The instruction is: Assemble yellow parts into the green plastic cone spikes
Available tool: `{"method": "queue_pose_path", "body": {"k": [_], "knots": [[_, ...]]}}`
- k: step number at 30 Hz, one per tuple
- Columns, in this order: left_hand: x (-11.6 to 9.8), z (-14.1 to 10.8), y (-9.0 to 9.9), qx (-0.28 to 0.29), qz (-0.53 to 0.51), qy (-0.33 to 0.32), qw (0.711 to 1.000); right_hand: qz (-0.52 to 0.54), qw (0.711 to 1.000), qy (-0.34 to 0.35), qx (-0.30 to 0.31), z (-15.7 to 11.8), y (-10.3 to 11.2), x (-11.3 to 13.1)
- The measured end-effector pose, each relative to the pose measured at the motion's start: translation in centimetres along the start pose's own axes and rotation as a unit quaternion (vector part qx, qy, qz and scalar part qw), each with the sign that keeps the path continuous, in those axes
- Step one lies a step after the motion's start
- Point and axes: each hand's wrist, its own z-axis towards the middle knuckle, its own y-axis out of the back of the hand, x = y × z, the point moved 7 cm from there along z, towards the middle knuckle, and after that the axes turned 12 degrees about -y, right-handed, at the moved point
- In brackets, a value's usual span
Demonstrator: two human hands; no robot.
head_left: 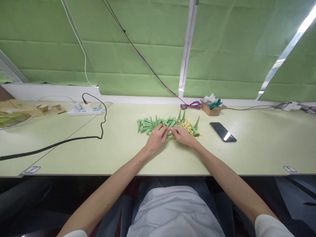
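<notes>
My left hand (157,136) and my right hand (183,135) meet over the table with fingertips pinched close together. Whatever lies between their fingers is too small and covered to make out. Just behind and left of them is a pile of green plastic cone-shaped spikes (145,125), some lying flat, a few standing point up. Beside my right hand spreads a heap of small yellow pieces (188,126). A green spike (197,123) stands tip up at the right edge of that heap, with another green spike (195,131) tilted near it.
Right of the heap lies a black phone (223,132). Behind it are a small cardboard box (213,110) with crumpled plastic and a coiled red-blue cable (191,105). At left, a black cord (74,139) runs across the pale table (118,154) to a power strip (86,110).
</notes>
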Motion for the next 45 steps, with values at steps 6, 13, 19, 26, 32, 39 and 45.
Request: {"method": "queue_pose_path", "body": {"k": [6, 13, 19, 26, 32, 39, 45], "knots": [[0.3, 0.3, 0.2, -0.015, -0.056, 0.046, 0.997, 0.018, 1.000, -0.012, -0.012, 0.0, 0.2, 0.1], [1.4, 0.3, 0.2, -0.019, -0.165, 0.183, 0.969, 0.034, 0.997, -0.012, -0.068, 0.0, 1.3, 0.4], [1.8, -0.2, -0.8, -0.004, -0.303, 0.246, 0.921, 0.035, 0.989, -0.028, -0.139, -0.4, 2.7, 0.5], [1.8, -0.2, -1.7, 0.005, -0.426, 0.265, 0.865, 0.024, 0.988, -0.025, -0.148, -0.4, 2.7, 0.4], [1.3, 0.0, -1.5, 0.023, -0.439, 0.247, 0.864, 0.021, 0.989, -0.018, -0.148, -0.4, 2.6, 0.4], [0.9, 0.2, -1.7, 0.035, -0.441, 0.226, 0.868, 0.022, 0.989, -0.020, -0.144, -0.4, 2.6, 0.5], [0.6, 0.2, -1.5, 0.045, -0.439, 0.219, 0.870, 0.023, 0.989, -0.016, -0.145, -0.5, 2.6, 0.6]]}}
